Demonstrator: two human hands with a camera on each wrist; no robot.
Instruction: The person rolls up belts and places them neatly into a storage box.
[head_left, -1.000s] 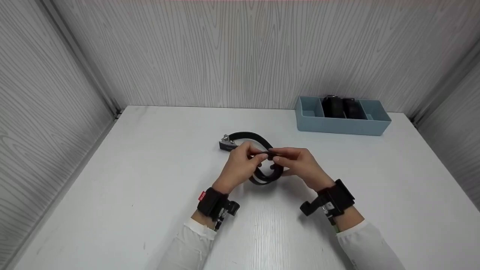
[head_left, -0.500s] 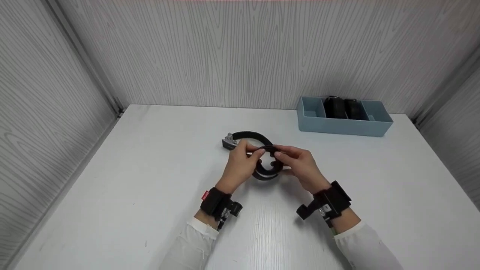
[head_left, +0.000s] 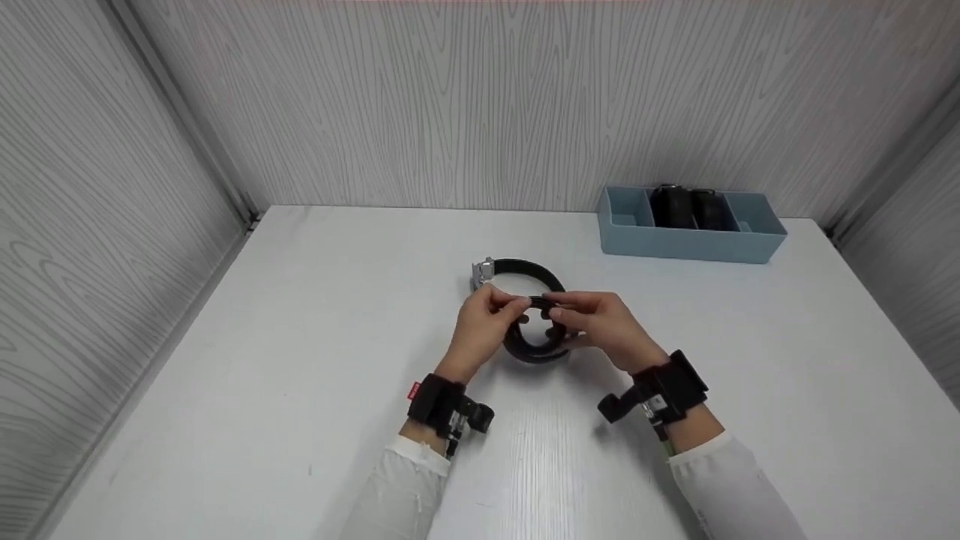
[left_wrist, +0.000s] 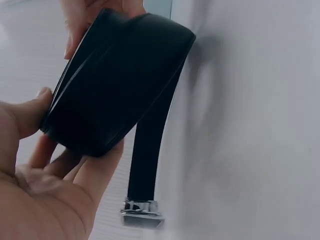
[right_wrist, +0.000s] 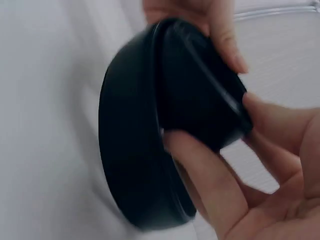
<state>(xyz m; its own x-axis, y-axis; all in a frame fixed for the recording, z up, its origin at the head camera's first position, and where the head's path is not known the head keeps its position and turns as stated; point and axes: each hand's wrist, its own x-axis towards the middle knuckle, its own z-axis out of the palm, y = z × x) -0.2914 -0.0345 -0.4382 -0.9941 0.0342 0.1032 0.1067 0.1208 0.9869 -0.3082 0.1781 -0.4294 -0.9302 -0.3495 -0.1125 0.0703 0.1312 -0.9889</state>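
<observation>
A black belt (head_left: 536,355) is wound into a coil between both hands, above the white table. My left hand (head_left: 478,330) pinches the coil's left side between thumb and fingers. On the opposite side my right hand (head_left: 609,330) grips it, and in the right wrist view a finger lies between the coil and an outer turn of the belt (right_wrist: 127,135). The unrolled end curves away behind the hands to a silver buckle (head_left: 482,271), whose lower part the left hand hides. In the left wrist view the buckle (left_wrist: 142,215) hangs beyond the coil.
A blue box (head_left: 690,244) with compartments stands at the back right. Its middle compartment holds two dark rolled things (head_left: 675,208), apparently coiled belts. Wood-patterned panels (head_left: 442,105) enclose the white table (head_left: 225,360) at the back and sides.
The loose length has shortened, and the buckle has moved right, closer to the coil, and turned. Both hands keep hold of the coil near the same spot, with small finger shifts.
</observation>
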